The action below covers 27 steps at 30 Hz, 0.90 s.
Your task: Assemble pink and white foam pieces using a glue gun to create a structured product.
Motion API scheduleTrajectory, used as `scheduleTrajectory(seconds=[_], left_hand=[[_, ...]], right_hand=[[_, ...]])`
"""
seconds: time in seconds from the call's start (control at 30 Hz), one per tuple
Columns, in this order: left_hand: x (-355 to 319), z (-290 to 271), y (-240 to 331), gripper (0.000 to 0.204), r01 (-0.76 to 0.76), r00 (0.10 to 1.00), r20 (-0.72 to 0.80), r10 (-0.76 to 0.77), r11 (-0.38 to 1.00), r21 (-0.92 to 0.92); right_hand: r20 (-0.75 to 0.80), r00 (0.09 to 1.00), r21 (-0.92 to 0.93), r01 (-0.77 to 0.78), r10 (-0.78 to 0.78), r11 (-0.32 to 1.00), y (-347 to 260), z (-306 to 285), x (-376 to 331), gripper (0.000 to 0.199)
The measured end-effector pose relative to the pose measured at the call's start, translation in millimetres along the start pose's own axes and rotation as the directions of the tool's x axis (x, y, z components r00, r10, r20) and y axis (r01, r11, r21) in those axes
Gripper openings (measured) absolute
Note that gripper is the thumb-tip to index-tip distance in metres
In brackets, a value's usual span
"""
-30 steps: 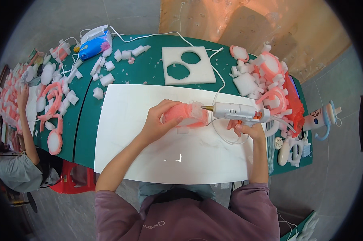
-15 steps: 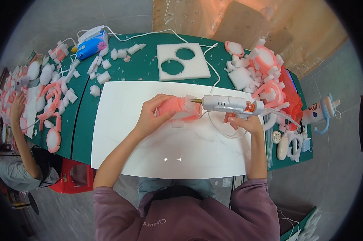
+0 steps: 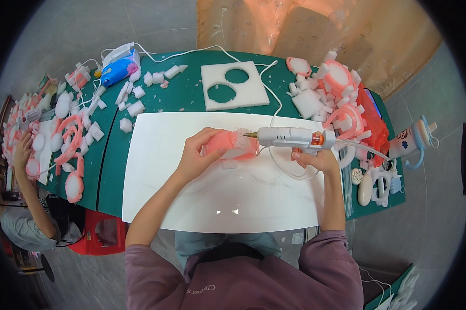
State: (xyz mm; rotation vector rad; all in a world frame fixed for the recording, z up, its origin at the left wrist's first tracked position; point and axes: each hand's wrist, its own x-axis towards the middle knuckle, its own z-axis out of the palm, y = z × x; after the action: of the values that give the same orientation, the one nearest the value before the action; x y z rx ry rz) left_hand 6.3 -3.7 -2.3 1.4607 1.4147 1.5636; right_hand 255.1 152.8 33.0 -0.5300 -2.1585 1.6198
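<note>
My left hand (image 3: 204,154) grips a pink foam piece (image 3: 223,144) with white foam in it, just above a white board (image 3: 191,206). My right hand (image 3: 319,159) is wrapped round the handle of a white hot glue gun (image 3: 287,136). Its brass-coloured nozzle points left and meets or nearly meets the upper right side of the foam piece, where a clear, stringy patch shows. A clear glue stick (image 3: 359,145) sticks out of the gun's back end. Below the pink piece lies a small white foam block (image 3: 230,164).
A white foam slab with two round holes (image 3: 251,93) lies beyond the board. Pink and white foam parts (image 3: 341,77) are heaped at right beside a red plastic bag (image 3: 373,124) and a cup (image 3: 406,143). At left, a co-worker's hand (image 3: 23,150) is among more foam parts.
The view has shifted slightly, so the table sits a little lower and further right. Both hands keep their hold, and the nozzle stays by the pink foam piece.
</note>
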Motion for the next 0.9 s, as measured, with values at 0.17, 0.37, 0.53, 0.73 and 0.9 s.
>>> scheduleTrajectory(seconds=[0.17, 0.37, 0.53, 0.73, 0.9], left_hand=[[0.6, 0.5, -0.1, 0.031, 0.002, 1.000, 0.001, -0.002, 1.000, -0.014], [0.4, -0.7, 0.5, 0.032, -0.003, 1.000, 0.005, 0.003, 1.000, 0.013], [0.2, -0.6, 1.7, 0.033, 0.009, 1.000, 0.011, -0.009, 0.999, 0.033], [-0.8, -0.4, 0.1, 0.032, -0.021, 1.000, -0.012, 0.021, 0.999, 0.039], [0.1, -1.3, -1.4, 0.032, -0.067, 0.998, -0.006, 0.068, 0.993, 0.096]], right_hand=[[0.000, 0.999, -0.020, -0.043, 0.043, 0.999, -1.7, -2.1, -0.1, 0.015], [0.011, 0.999, -0.011, -0.037, 0.037, 0.999, -1.8, -3.8, -0.2, 0.015], [0.021, 0.999, -0.028, 0.033, -0.032, 0.999, 3.2, -6.7, -0.6, 0.015], [0.088, 0.995, -0.004, -0.047, 0.047, 0.999, -6.6, -5.8, 3.0, 0.014], [0.124, 0.991, 0.056, -0.052, 0.045, 0.997, -0.6, -9.6, 1.1, 0.022]])
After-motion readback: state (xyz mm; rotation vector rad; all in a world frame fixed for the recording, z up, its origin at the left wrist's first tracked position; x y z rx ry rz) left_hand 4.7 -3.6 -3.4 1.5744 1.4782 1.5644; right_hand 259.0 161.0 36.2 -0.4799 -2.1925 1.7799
